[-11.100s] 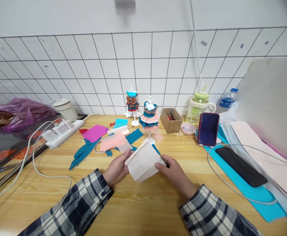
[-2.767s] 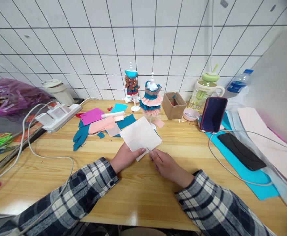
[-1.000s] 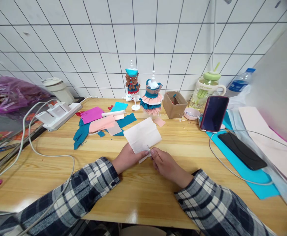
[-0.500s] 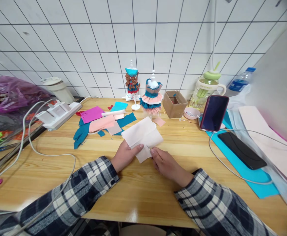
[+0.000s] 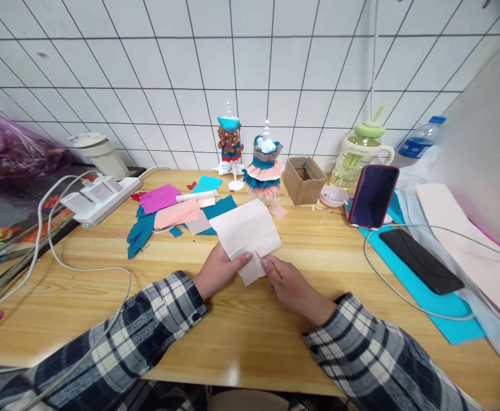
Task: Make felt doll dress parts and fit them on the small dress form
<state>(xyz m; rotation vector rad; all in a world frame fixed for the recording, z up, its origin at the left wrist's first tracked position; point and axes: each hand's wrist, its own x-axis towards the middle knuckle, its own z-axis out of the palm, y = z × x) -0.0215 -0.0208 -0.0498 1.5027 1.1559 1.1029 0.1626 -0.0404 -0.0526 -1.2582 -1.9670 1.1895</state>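
Near the middle of the table, a pale pink sheet of crepe paper (image 5: 250,228) is held up off the wood. My left hand (image 5: 218,271) is closed on its lower left edge, thumb on top and fingers underneath. At the sheet's lower right, my right hand (image 5: 286,285) pinches a thin, dark needle (image 5: 258,255) whose point lies over the paper; whether it passes through cannot be made out. Behind the sheet stands a small white dress form in a ruffled teal and pink paper dress (image 5: 263,168). Another dress form (image 5: 229,140), with brown bows, stands beside it.
Left of the sheet lie crepe paper scraps (image 5: 177,214). A power strip (image 5: 104,200) with cables sits further left. At the back are a cardboard box (image 5: 304,182), a pink dish (image 5: 334,197) and a jug (image 5: 359,157). Two phones (image 5: 372,197) are on the right.
The upper part of the pink sheet has opened out flatter, and its fold shows less. More of the needle is visible. Both hands stay nearly in place.
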